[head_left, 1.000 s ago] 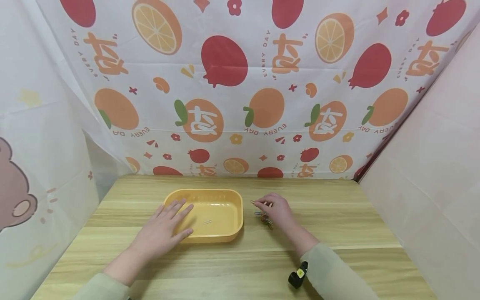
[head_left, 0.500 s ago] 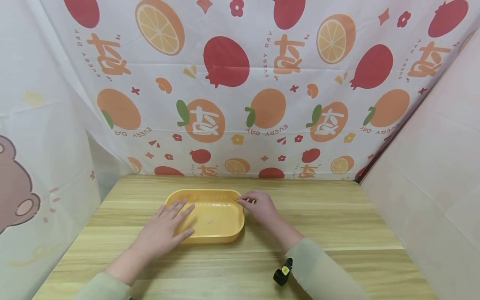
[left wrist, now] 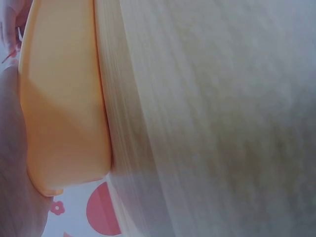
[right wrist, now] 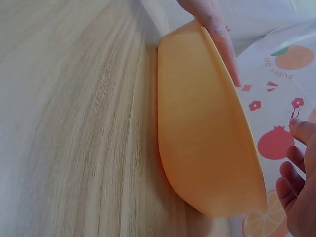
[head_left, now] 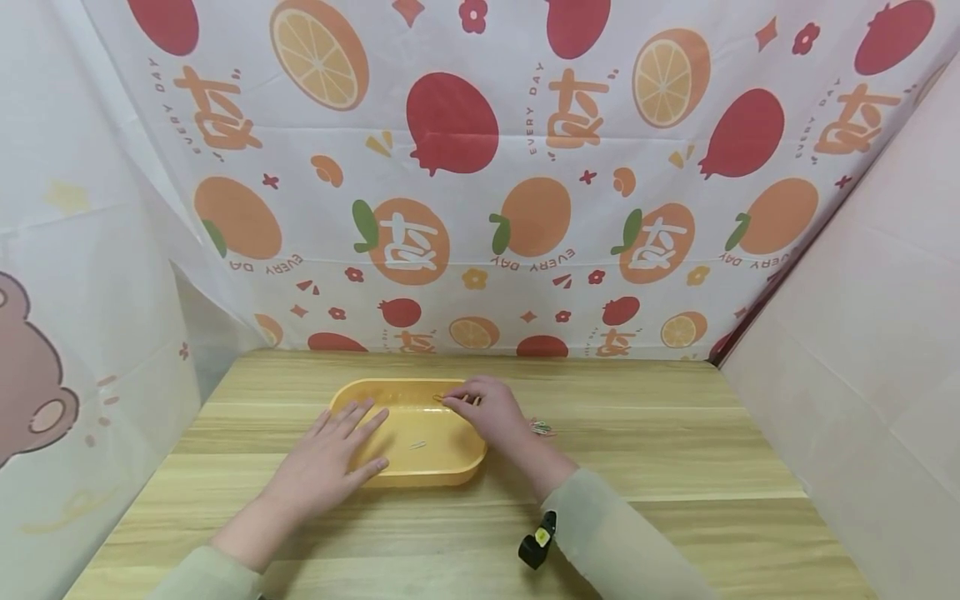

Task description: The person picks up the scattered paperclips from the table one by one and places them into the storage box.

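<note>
A yellow rectangular tray (head_left: pixel 442 477) stands on the wooden table. My left hand (head_left: pixel 318 458) rests across its left side with the fingers spread. Over the back right part of the tray, my right hand (head_left: pixel 491 412) pinches a paper clip (right wrist: pixel 296 112) between thumb and fingertip. The clip pokes out beyond the fingertips, above the tray floor. Inside, pale paper clips (head_left: pixel 417 444) lie on the tray floor. To the right of the tray is a small pile of coloured paper clips (head_left: pixel 541 427), partly hidden by the right hand and wrist.
The wooden table top (head_left: pixel 675 467) extends right of and in front of the tray. A fruit-printed cloth (head_left: pixel 465 208) hangs behind the table, with pale cloths at both sides. A black strap device (head_left: pixel 536 543) sits at the right sleeve.
My right hand has moved left from the paper clip pile, carrying one clip past the right rim to over the tray. My left hand stays on the tray's left side.
</note>
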Action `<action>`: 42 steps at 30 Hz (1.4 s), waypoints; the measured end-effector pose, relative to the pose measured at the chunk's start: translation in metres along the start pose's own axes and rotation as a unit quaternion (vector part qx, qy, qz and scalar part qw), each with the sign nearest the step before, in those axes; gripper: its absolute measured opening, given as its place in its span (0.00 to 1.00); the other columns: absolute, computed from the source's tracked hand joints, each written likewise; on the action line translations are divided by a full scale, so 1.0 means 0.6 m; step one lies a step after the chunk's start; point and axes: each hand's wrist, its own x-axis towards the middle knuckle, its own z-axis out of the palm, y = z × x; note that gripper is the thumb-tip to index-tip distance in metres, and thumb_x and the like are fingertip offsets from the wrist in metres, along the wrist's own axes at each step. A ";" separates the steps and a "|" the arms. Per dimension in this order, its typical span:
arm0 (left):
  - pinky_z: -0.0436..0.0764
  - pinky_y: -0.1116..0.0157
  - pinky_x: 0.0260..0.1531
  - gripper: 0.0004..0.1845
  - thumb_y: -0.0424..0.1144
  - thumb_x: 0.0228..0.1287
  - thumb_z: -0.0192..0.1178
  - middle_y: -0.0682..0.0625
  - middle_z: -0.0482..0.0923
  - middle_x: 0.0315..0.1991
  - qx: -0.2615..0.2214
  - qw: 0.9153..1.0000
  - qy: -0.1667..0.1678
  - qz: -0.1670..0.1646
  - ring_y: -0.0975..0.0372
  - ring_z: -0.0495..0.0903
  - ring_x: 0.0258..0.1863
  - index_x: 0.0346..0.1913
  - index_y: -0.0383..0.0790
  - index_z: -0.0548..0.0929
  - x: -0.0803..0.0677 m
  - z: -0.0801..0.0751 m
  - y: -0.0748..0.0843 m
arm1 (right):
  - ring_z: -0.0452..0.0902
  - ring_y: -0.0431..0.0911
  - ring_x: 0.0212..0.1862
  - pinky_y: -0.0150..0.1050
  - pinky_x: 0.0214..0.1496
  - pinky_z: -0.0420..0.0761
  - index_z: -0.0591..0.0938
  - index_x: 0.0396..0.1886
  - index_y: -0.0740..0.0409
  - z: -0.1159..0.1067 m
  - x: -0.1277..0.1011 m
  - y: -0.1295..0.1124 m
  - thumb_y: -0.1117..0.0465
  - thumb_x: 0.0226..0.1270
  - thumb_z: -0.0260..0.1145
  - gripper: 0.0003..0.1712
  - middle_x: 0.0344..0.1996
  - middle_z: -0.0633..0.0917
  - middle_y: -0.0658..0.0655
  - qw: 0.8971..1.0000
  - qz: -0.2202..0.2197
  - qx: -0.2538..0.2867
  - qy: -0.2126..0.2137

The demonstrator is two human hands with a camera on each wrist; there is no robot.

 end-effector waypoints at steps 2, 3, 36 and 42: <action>0.45 0.45 0.75 0.38 0.65 0.70 0.51 0.43 0.57 0.76 -0.001 1.000 0.002 0.000 0.45 0.54 0.75 0.76 0.50 0.63 0.000 -0.002 0.001 | 0.75 0.37 0.35 0.31 0.32 0.78 0.91 0.38 0.44 0.004 0.003 -0.002 0.48 0.65 0.70 0.09 0.32 0.81 0.41 1.000 -0.001 0.003 -0.008; 0.46 0.45 0.75 0.38 0.65 0.70 0.52 0.43 0.57 0.76 -0.001 1.000 0.002 0.000 0.45 0.54 0.75 0.76 0.50 0.63 0.000 -0.003 0.001 | 0.75 0.36 0.34 0.30 0.32 0.78 0.91 0.38 0.44 0.006 0.004 -0.003 0.48 0.65 0.70 0.09 0.32 0.81 0.41 1.000 -0.001 0.002 -0.012; 0.50 0.42 0.72 0.38 0.64 0.68 0.55 0.44 0.57 0.76 -0.005 1.000 -0.005 -0.002 0.46 0.54 0.75 0.76 0.51 0.64 0.003 0.001 -0.003 | 0.71 0.38 0.26 0.32 0.31 0.75 0.86 0.23 0.48 0.089 0.039 -0.036 0.54 0.65 0.70 0.11 0.21 0.79 0.43 0.947 0.056 -0.278 -0.154; 0.49 0.43 0.73 0.39 0.66 0.69 0.51 0.44 0.56 0.77 -0.003 1.000 -0.007 -0.002 0.46 0.53 0.75 0.76 0.51 0.63 0.004 0.003 -0.003 | 0.70 0.39 0.23 0.34 0.28 0.73 0.84 0.20 0.48 0.096 0.038 -0.034 0.49 0.63 0.72 0.15 0.19 0.79 0.43 0.942 0.065 -0.289 -0.155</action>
